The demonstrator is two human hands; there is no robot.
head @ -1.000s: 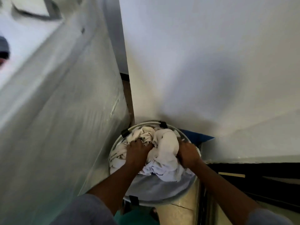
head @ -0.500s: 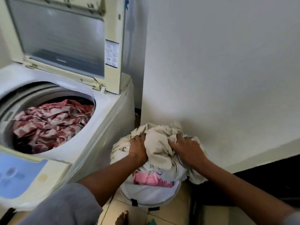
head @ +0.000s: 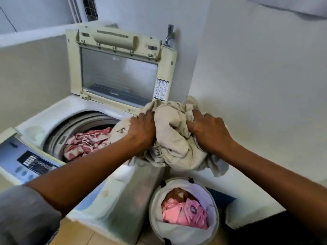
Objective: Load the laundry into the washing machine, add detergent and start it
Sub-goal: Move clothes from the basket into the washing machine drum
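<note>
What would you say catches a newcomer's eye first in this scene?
First, the crumpled beige cloth bundle at centre, gripped by left hand and right hand over the right edge of the open white top-loading washing machine. Red-and-white patterned fabric already lies in its drum; pink clothes sit in the round white laundry basket on the floor beside it.
</note>
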